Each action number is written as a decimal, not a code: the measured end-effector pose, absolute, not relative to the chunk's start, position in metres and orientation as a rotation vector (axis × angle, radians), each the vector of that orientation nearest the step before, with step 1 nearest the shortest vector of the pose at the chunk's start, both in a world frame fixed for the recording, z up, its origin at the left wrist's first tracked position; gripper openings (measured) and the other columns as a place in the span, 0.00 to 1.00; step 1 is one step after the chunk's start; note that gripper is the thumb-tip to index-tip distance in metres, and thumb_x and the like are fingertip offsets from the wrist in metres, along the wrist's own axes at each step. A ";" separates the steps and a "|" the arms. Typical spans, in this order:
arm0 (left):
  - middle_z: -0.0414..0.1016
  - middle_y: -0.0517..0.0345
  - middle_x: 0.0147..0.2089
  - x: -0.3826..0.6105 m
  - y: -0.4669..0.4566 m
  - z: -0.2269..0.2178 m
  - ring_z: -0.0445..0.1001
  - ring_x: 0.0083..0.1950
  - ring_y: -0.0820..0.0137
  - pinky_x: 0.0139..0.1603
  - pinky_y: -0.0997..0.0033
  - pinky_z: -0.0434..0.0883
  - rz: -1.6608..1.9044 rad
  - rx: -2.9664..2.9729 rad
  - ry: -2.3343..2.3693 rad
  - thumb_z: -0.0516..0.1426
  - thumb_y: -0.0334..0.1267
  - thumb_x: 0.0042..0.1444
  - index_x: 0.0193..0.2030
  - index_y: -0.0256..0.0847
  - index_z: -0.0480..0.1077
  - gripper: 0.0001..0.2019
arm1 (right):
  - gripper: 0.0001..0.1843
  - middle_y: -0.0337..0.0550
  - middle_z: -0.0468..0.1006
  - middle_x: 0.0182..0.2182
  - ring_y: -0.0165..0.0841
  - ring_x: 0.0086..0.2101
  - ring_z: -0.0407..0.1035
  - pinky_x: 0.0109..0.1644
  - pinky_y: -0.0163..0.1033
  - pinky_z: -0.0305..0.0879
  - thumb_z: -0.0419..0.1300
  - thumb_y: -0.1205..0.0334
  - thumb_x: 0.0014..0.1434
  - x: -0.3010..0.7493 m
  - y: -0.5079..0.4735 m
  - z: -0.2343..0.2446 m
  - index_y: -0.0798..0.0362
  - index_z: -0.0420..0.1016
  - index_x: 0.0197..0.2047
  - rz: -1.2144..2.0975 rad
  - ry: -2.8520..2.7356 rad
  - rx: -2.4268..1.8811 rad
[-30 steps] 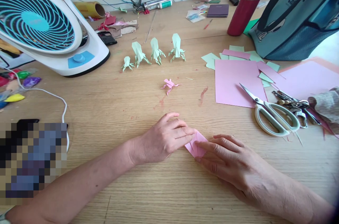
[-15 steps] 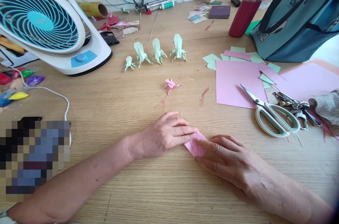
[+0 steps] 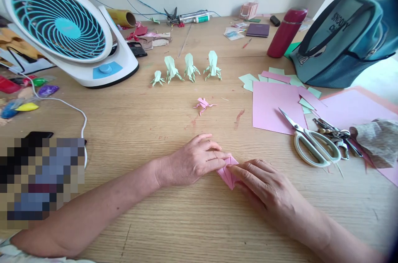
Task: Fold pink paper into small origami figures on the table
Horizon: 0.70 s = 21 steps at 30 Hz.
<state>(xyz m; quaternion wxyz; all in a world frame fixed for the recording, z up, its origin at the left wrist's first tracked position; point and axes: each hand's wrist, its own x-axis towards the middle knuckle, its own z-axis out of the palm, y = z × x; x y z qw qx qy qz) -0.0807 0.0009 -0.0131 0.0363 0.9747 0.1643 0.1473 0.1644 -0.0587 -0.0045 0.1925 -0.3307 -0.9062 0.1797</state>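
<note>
A small folded pink paper (image 3: 227, 174) lies on the wooden table near its front middle. My left hand (image 3: 194, 161) presses on its left side, fingers together and lying flat on it. My right hand (image 3: 261, 184) lies over its right side, the forefinger tip pressing a fold down. Most of the paper is hidden under the fingers. Farther back sit a finished pink origami figure (image 3: 203, 104) and a row of several pale green ones (image 3: 186, 69).
White-handled scissors (image 3: 311, 140) lie on a pink sheet (image 3: 273, 103) at right, beside keys (image 3: 337, 136) and paper scraps. A teal bag (image 3: 342, 41) and red flask (image 3: 286, 32) stand behind. A fan (image 3: 68, 30) with a white cable stands at left.
My right forefinger has slid left along the pink paper toward my left fingertips. The head camera has tilted up a little, so everything sits lower in view.
</note>
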 end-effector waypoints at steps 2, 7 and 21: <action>0.74 0.51 0.60 -0.081 0.000 -0.014 0.71 0.57 0.66 0.66 0.51 0.59 0.466 2.990 0.503 0.50 0.27 0.66 0.59 0.40 0.68 0.17 | 0.13 0.49 0.77 0.38 0.36 0.36 0.71 0.39 0.42 0.71 0.49 0.68 0.69 0.159 -0.059 -0.008 0.56 0.71 0.52 0.445 -2.501 -0.985; 0.75 0.52 0.57 -0.081 -0.001 -0.009 0.71 0.56 0.66 0.66 0.52 0.60 0.480 2.995 0.519 0.51 0.26 0.64 0.48 0.41 0.74 0.13 | 0.17 0.52 0.75 0.47 0.39 0.45 0.71 0.47 0.44 0.74 0.49 0.70 0.68 0.152 -0.057 -0.011 0.56 0.69 0.57 0.343 -2.485 -1.029; 0.77 0.51 0.49 -0.085 0.000 -0.012 0.69 0.52 0.65 0.61 0.57 0.63 0.599 2.762 0.649 0.50 0.27 0.65 0.52 0.39 0.72 0.14 | 0.17 0.60 0.75 0.49 0.43 0.46 0.70 0.48 0.49 0.74 0.51 0.72 0.65 0.151 -0.050 -0.015 0.63 0.73 0.54 0.246 -2.547 -0.935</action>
